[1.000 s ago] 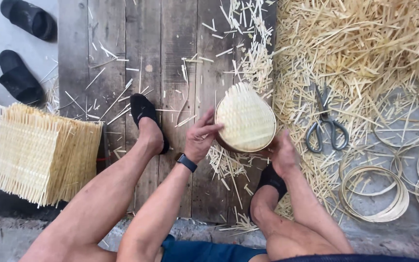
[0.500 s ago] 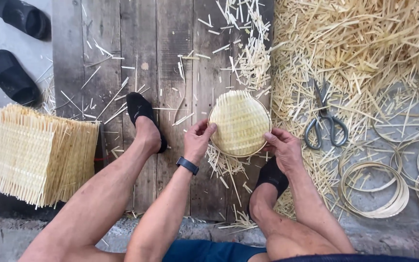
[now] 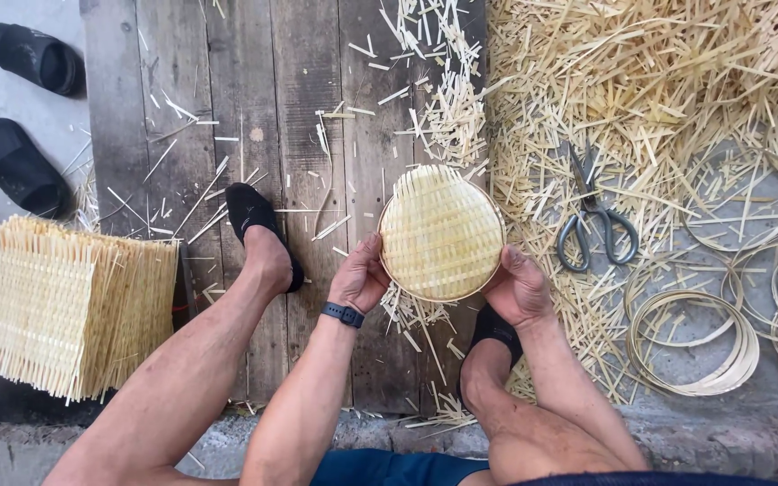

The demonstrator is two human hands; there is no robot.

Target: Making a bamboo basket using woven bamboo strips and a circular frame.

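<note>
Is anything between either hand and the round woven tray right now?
Nothing visible. The left hand grips the round woven tray at its left rim and the right hand at its lower right rim, both in direct contact above the wooden boards.

wooden planks (image 3: 290, 99) | bamboo offcuts (image 3: 677, 81) | scissors (image 3: 594, 220) | bamboo hoops (image 3: 691, 342) | woven mats stack (image 3: 65, 306)

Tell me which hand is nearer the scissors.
Right. The right hand grips the woven tray's rim just left of the scissors; the left hand is across the tray, farther away.
</note>
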